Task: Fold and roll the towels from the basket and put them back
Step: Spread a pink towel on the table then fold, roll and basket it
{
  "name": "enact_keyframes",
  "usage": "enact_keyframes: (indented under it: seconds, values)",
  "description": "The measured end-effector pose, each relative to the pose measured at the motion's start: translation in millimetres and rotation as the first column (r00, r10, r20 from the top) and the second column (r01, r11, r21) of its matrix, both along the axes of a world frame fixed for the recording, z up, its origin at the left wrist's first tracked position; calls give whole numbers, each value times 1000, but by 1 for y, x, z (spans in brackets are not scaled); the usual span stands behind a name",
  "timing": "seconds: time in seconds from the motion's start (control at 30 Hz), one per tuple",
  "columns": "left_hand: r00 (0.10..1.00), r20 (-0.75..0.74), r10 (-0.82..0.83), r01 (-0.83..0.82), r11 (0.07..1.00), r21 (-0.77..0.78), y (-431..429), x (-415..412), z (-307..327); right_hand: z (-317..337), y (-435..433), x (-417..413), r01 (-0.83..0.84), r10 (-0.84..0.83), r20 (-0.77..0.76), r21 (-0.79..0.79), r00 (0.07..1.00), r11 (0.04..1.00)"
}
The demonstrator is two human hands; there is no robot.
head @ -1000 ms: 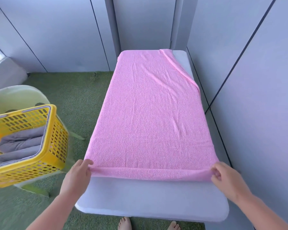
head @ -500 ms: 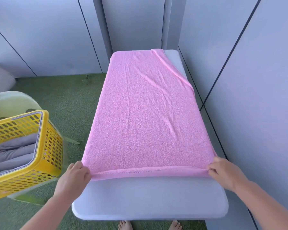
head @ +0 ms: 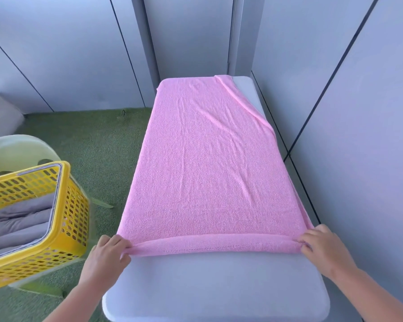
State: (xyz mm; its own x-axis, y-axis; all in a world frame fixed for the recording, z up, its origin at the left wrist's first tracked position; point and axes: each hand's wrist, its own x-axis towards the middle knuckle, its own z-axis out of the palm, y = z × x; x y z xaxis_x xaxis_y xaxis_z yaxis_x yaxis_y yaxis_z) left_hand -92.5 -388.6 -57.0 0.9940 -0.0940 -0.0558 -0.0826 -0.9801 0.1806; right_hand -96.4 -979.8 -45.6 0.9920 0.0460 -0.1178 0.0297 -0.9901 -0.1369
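A person's two hands work a pink towel (head: pixel 207 170) spread lengthwise on a grey padded counter (head: pixel 219 289). The left hand (head: pixel 105 256) pinches the towel's near left corner, fingers curled over the cloth; the right hand (head: pixel 321 249) grips the near right corner the same way. Between them the near hem is turned over in a narrow band. At the far right, the towel's edge is folded in, baring a corner of the counter. To the left, a yellow basket (head: pixel 76 205) holding rolled grey towels (head: pixel 16 219) sits tilted on a pale chair (head: pixel 16 149), above a green turf floor (head: pixel 98 140).
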Motion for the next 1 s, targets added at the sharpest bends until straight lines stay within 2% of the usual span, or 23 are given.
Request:
enact_keyframes:
  seconds: [0.1,0.2,0.33,0.4,0.47,0.57,0.67,0.8,0.93,1.0]
  values:
    - [999,-31,-38,40,997,61,5,0,1,6,-7,5,-16,14,-121,-8,993,1000]
    - [1000,-27,5,-3,998,57,6,1,4,8,-7,8,0,7,-121,57,993,998]
    - [994,-3,108,-108,992,-68,-2,6,3,4,0,5,141,-130,-64,210,989,967]
    - [993,-2,122,-121,985,-124,-6,6,4,6,0,1,158,-150,-53,246,987,956]
    - [996,-21,89,-91,985,-147,-5,4,4,8,-3,-2,111,-98,-71,214,993,971]
    - [999,-54,-4,0,997,-79,1,6,3,6,-10,-2,89,-78,-74,154,994,984]
    - [999,-29,-15,14,1000,-26,4,12,1,5,-12,6,45,-39,-57,101,998,994]
    - [999,-4,-36,36,999,32,7,11,4,8,-16,12,-37,39,-119,24,992,999]
    - [999,33,-11,10,999,51,9,10,8,5,-17,13,-8,14,-141,46,990,999]
    - [999,28,46,-46,999,-6,4,15,9,6,-10,16,41,-26,-127,112,992,993]
